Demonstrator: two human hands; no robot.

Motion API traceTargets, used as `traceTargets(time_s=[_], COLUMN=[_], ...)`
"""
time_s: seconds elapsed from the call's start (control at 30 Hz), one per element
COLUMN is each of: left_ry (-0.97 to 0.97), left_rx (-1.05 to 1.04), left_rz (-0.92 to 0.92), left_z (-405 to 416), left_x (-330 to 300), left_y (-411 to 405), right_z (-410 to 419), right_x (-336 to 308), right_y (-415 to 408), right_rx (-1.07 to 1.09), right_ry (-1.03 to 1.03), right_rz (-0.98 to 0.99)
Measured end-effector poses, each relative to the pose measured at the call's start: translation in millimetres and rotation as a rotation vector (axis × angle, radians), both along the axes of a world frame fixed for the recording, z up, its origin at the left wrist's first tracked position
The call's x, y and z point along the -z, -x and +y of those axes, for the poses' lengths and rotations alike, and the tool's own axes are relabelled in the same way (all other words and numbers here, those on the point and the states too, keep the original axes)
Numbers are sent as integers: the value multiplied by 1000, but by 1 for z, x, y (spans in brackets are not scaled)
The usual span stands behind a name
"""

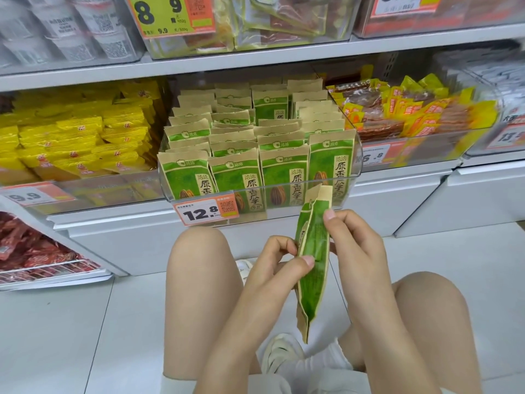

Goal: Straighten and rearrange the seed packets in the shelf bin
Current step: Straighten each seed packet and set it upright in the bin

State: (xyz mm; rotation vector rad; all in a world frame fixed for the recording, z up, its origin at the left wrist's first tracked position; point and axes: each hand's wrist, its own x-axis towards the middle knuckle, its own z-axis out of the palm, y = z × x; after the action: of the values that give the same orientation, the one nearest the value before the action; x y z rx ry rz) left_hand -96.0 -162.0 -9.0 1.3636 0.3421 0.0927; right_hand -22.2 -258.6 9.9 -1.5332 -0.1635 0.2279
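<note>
One green seed packet (312,268) is out, edge-on in front of the clear shelf bin (358,155). My left hand (277,260) pinches its side, my right hand (356,245) grips the other, maybe the back. More packets (284,177) stand in rows inside.

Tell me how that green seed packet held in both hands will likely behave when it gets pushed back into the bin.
The seed packet looks thin and somewhat floppy: it bows slightly between the left hand and right hand. Probably light. Its paper edges may crumple against the packed rows in the bin.
</note>
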Motion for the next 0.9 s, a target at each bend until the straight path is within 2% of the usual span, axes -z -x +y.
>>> traceTargets(time_s=[0.17,0.33,0.53,0.9], left_ry=[7,60,162,198], left_rx=[-37,-307,-429,-458], left_rz=[-10,-138,-186,-147], left_z=[3,13,19,17], left_x=[0,-10,-14,-10], left_y=[-1,-16,-16,-12], right_z=[-3,-10,-9,-7], right_x=[3,5,6,1], right_y=[-2,-3,2,6], right_rx=[-59,-324,-543,-603], right_ry=[-13,-68,-57,-113], right_rz=[-14,85,133,95])
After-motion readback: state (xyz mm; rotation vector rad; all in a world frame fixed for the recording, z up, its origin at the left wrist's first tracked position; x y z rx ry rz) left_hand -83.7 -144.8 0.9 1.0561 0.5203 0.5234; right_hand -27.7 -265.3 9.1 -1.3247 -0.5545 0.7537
